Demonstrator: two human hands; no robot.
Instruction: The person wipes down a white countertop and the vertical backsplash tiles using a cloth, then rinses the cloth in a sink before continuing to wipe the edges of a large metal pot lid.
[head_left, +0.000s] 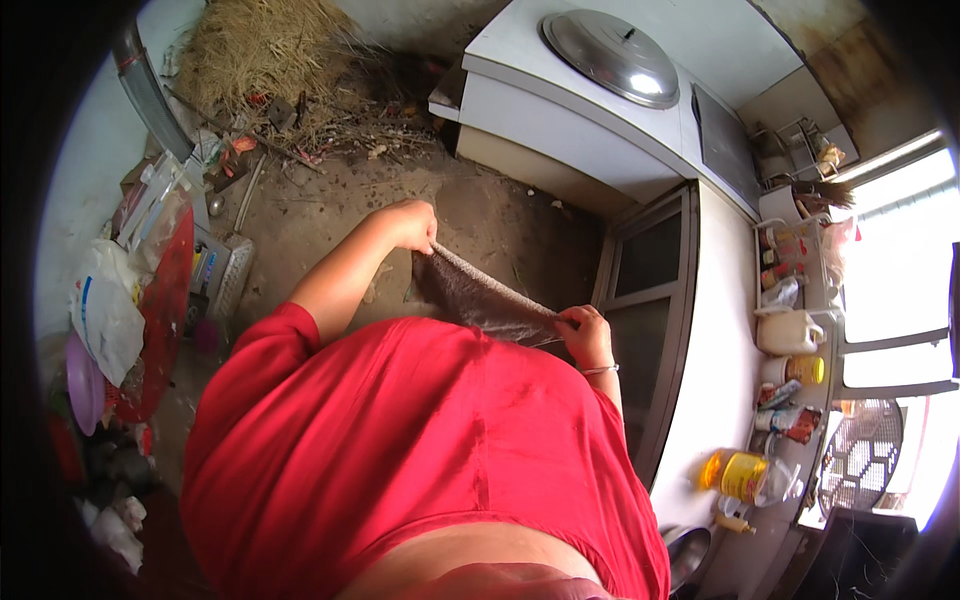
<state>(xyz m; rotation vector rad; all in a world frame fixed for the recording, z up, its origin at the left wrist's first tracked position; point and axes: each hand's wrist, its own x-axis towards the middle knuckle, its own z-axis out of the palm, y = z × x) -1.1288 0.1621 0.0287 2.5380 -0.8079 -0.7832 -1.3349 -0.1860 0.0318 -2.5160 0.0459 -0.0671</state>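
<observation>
A grey-brown cloth (484, 292) is stretched between my two hands in front of my red top. My left hand (409, 226) pinches its upper left corner, arm reaching forward over the floor. At the cloth's right end, my right hand (586, 334) grips the other corner, with a bracelet on that wrist. The top edge runs taut and slopes down to the right, while the rest hangs beneath it. Its lower part is hidden behind my top.
A white stove counter (555, 112) carries a large domed metal lid (611, 58). Straw (259, 56) and twigs lie on the floor ahead. To my right, a white worktop (712, 300) holds an oil bottle (750, 478) above glass-fronted cabinet doors (649, 255). Clutter and a red board (161, 315) line the left wall.
</observation>
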